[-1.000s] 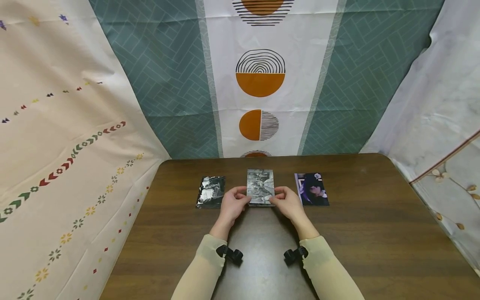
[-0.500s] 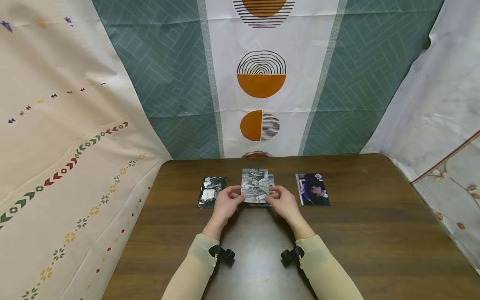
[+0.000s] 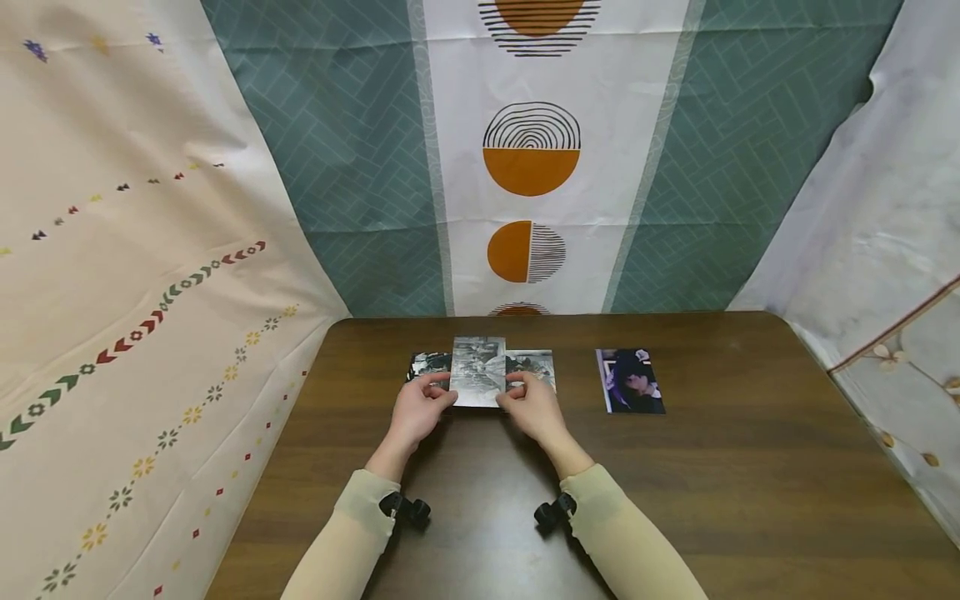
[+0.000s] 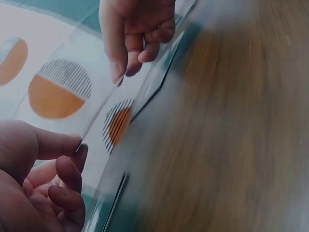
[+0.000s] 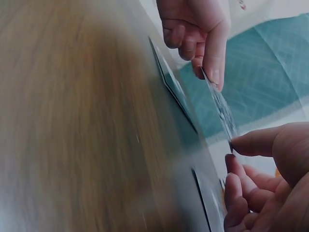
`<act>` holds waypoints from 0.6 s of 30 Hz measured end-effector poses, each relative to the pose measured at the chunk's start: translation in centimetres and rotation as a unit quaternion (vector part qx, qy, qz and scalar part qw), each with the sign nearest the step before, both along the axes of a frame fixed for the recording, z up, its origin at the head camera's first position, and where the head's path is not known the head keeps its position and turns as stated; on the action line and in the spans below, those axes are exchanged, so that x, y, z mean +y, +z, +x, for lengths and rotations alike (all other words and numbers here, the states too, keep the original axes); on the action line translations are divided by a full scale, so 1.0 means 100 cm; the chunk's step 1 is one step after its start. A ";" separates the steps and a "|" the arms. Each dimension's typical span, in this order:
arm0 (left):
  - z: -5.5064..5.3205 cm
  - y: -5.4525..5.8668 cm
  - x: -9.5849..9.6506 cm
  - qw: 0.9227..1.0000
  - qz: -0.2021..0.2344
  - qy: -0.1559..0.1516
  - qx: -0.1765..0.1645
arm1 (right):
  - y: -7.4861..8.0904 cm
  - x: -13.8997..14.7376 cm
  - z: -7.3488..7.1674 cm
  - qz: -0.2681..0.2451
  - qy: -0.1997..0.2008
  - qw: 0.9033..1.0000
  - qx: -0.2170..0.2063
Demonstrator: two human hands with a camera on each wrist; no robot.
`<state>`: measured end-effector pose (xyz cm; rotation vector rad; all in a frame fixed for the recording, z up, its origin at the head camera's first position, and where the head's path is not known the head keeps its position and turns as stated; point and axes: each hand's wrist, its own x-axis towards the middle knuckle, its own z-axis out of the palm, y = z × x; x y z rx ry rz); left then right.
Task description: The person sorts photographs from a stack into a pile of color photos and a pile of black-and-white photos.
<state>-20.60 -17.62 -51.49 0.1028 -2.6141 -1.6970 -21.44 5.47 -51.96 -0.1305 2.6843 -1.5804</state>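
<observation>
A black-and-white photo card (image 3: 478, 371) is held up off the table between both hands. My left hand (image 3: 417, 408) pinches its lower left edge between thumb and fingers. At the lower right edge, my right hand (image 3: 536, 410) pinches it the same way. Seen nearly edge-on in the right wrist view, the card (image 5: 219, 108) is thin and lifted clear of the wood. Behind it, partly covered, lie a dark glossy card (image 3: 429, 363) on the left and another grey card (image 3: 531, 362) on the right.
A purple and dark picture card (image 3: 631, 381) lies apart on the right of the brown wooden table (image 3: 720, 467). Patterned cloth (image 3: 360, 167) hangs behind the far table edge, with pale cloths at both sides. Each wrist wears a black camera (image 3: 555, 512).
Both hands have carried the held card to the left, off the grey card beneath it and partly over the dark card. The purple card stays on the table.
</observation>
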 end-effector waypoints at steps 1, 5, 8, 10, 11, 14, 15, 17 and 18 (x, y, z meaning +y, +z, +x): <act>0.000 0.000 -0.005 1.000 0.002 0.003 -0.003 | 0.000 -0.004 0.000 0.001 0.002 1.000 0.001; 0.002 -0.001 -0.024 1.000 0.013 0.014 -0.018 | 0.002 -0.021 0.001 0.012 0.016 1.000 0.006; 0.004 -0.001 -0.036 0.999 0.025 0.021 -0.020 | 0.002 -0.034 0.001 0.021 0.031 0.999 0.005; 0.006 -0.001 -0.043 0.999 0.029 0.026 -0.018 | 0.002 -0.042 0.002 0.026 0.039 0.999 0.005; 0.006 -0.002 -0.046 0.999 0.030 0.029 -0.016 | 0.002 -0.046 0.002 0.030 0.042 0.999 0.006; 0.007 -0.002 -0.053 0.999 0.026 0.036 -0.009 | 0.000 -0.056 0.002 0.038 0.049 0.998 0.004; 0.007 -0.002 -0.055 0.999 0.024 0.038 -0.007 | 0.000 -0.059 0.003 0.039 0.051 0.998 0.004; 0.007 -0.002 -0.059 0.999 0.018 0.044 -0.005 | -0.002 -0.065 0.003 0.042 0.053 0.998 0.003; 0.008 -0.002 -0.060 0.999 0.013 0.047 -0.004 | -0.003 -0.068 0.003 0.043 0.055 0.998 0.002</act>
